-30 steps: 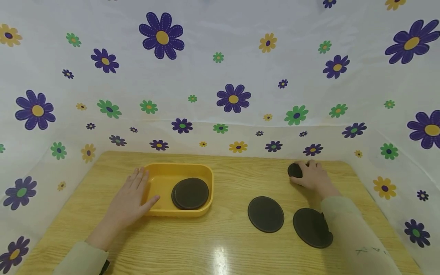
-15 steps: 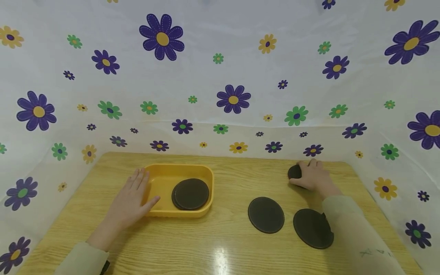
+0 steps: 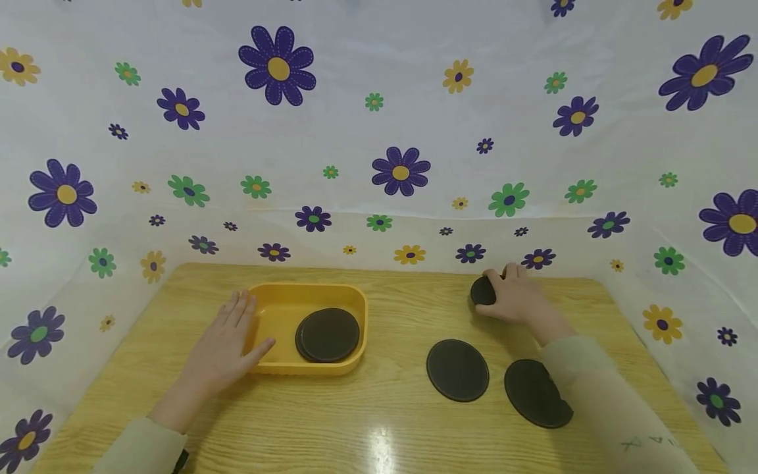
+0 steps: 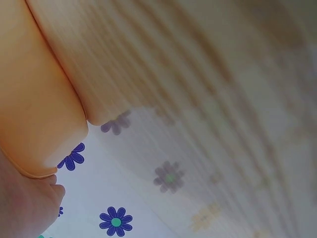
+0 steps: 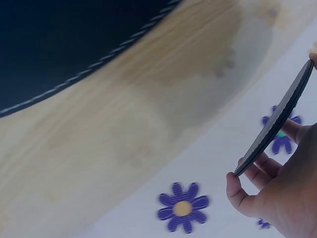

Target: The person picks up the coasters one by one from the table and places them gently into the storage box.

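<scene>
My left hand (image 3: 216, 349) lies with straight fingers at the left side of a yellow tray (image 3: 308, 288); the left wrist view shows part of the hand (image 4: 29, 206) against the tray wall (image 4: 42, 84). Black round coasters (image 3: 330, 334) overlap inside the tray, toward its right. At the back right, my right hand (image 3: 520, 301) grips a black coaster (image 3: 482, 291) by its edges. Seen from the right wrist, this coaster (image 5: 277, 121) is nearly edge-on and lifted off the table, between thumb and fingers.
Two more black coasters lie flat on the wooden table (image 3: 296, 415): one at mid right (image 3: 457, 370), and a coaster (image 3: 533, 393) partly covered by the right sleeve (image 3: 598, 388). A flower-printed white cloth (image 3: 331, 138) surrounds the table at the back and sides.
My right hand has moved left with the coaster, which is now lifted from its spot at the back right. The left hand and tray have stayed put.
</scene>
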Tool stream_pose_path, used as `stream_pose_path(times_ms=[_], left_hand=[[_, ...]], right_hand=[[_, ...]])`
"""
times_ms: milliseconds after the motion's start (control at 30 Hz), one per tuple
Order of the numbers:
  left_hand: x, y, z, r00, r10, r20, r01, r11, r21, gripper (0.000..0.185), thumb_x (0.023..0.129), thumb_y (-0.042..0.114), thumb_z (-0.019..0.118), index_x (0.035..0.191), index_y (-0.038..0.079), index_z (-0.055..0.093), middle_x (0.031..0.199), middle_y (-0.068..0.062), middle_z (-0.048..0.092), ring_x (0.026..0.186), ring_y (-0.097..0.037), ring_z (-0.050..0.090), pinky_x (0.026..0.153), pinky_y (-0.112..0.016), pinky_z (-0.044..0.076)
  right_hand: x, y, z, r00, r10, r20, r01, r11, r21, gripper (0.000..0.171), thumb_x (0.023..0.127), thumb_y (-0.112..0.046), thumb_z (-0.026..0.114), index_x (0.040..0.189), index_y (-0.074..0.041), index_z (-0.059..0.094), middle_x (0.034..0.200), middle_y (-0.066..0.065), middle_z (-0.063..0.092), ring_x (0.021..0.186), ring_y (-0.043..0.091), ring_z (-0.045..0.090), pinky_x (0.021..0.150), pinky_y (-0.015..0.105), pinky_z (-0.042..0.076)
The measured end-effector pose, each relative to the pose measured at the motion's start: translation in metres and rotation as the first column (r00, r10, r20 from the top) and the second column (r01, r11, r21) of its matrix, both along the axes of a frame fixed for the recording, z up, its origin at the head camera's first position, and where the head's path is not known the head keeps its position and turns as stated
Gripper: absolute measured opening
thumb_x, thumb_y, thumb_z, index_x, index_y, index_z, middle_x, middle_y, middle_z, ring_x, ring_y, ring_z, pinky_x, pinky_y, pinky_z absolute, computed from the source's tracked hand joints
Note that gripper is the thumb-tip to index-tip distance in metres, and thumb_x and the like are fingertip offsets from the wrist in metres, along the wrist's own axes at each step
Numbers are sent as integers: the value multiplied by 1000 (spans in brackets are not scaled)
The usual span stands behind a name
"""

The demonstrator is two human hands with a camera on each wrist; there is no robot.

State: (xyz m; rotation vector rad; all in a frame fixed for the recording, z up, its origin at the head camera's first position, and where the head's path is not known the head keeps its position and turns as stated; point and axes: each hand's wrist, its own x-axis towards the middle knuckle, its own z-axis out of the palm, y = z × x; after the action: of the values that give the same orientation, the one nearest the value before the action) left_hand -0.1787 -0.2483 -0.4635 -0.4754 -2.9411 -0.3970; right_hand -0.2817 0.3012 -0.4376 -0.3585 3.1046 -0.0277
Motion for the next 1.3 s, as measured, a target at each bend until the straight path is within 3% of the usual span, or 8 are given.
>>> stream_pose_path(times_ms=[200, 600, 833, 1300], left_hand=[[0, -1, -1, 1000, 1, -1, -1, 1000, -1, 95, 105, 56, 55, 164, -10, 22, 174, -31, 17, 162, -51, 18, 135, -59, 18], [-1, -1, 0, 1000, -2, 16, 2, 1000, -4, 95, 105, 56, 54, 164, -12, 22, 174, -31, 16, 162, -51, 17, 135, -60, 18], [-1, -1, -1, 1000, 2, 13, -2, 1000, -13, 96, 106, 57, 54, 164, -12, 21, 174, -30, 16, 162, -51, 17, 136, -57, 16], [-3, -1, -2, 1000, 6, 15, -6, 1000, -28, 97, 106, 58, 52, 162, -14, 22, 173, -32, 18, 162, -51, 18, 135, -57, 17]], right_hand=[[4, -30, 13, 998, 64, -27, -63, 998, 27, 86, 85, -57, 70, 153, -9, 50, 136, 34, 47, 121, 49, 47, 89, 67, 52], [14, -90, 30, 971, 213, -109, -211, 977, 28, 87, 83, -59, 75, 154, -14, 52, 140, 30, 49, 127, 47, 48, 93, 66, 51], [27, -128, 38, 941, 319, -114, -314, 948, 56, 84, 83, -60, 74, 154, -19, 52, 143, 25, 49, 131, 42, 48, 94, 59, 52], [39, -196, 43, 878, 461, -131, -465, 885, -5, 87, 83, -65, 68, 157, -25, 48, 145, 18, 47, 129, 34, 48, 96, 50, 51]])
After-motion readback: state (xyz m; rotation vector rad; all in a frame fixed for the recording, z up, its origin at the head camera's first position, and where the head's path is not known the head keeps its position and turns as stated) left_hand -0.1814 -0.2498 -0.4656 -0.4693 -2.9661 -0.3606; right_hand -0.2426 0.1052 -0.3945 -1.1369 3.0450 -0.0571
